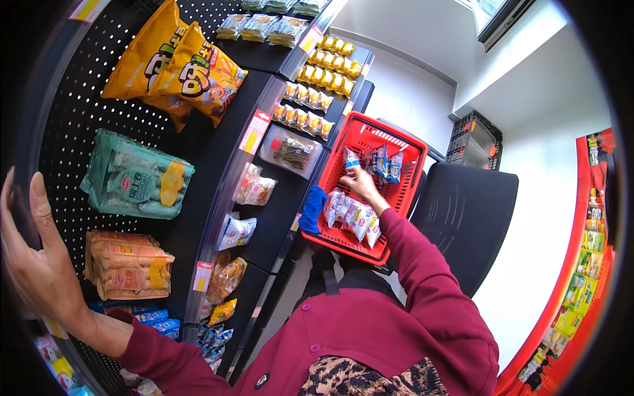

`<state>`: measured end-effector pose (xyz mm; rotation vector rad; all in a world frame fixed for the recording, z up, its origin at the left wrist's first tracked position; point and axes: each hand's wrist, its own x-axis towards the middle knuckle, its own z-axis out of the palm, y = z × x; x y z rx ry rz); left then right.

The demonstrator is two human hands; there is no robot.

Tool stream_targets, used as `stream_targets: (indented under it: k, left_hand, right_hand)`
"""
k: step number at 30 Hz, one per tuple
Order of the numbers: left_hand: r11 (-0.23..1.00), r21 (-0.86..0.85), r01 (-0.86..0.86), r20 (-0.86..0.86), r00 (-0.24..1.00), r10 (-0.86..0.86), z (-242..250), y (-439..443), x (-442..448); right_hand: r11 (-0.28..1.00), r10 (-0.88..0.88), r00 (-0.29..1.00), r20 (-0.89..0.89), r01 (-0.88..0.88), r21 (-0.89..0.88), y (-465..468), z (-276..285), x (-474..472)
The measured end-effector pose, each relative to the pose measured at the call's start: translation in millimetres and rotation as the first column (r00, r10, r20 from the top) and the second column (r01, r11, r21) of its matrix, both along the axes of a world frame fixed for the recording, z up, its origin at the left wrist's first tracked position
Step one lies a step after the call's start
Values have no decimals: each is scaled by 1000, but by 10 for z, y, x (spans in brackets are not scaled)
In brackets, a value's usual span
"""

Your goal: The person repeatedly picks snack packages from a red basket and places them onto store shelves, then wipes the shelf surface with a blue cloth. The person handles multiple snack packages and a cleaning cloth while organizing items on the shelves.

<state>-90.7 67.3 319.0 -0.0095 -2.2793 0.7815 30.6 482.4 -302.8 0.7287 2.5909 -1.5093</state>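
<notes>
My right hand [364, 184] reaches into a red plastic shopping basket [341, 136]. Its fingers are at a small blue-and-white snack packet [351, 157]; whether they grip it I cannot tell. Beside it in the basket lie several dark blue packets [387, 163]. Pink-and-white packets [354, 215] fill the near part, and a blue cloth [312, 210] hangs over the left rim. At far left, my left hand [42, 267] grasps the front edge of an upper shelf [24, 213], thumb on one side and fingers on the other.
Orange snack bags [198, 74], a green bag of rolls [141, 175] and orange packs [130, 267] stand on the black shelving. Lower down sit small yellow packets [327, 76] and a clear plastic box [291, 150]. A black chair [463, 218] adjoins the basket; a black crate [473, 143] stands behind.
</notes>
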Motion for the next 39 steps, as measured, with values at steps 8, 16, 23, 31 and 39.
stream_targets:
  k: [8,16,23,31,39]
  left_hand:
    - [905,-14,424,-93,901,-424,-3,375,126]
    - [913,48,404,-163,905,-392,-26,661,225]
    - [920,73,386,-177,913,-369,-8,709,250]
    - [903,67,424,-194,893,-405,39,654,300]
    - [914,80,398,-143,912,-384,64,652,317]
  right_hand:
    - [991,-53,985,161,72,-113,-1133,-176,59]
    - [980,31,999,14,-28,-196,-921,411,183]
    - [671,-472,827,-304,113,-733,-448,1928,-352]
    - [959,-246,345,-906,-50,-280,-1115,4930,-834]
    - [863,500,-11,-866,91,497,-1561,5587,-1507]
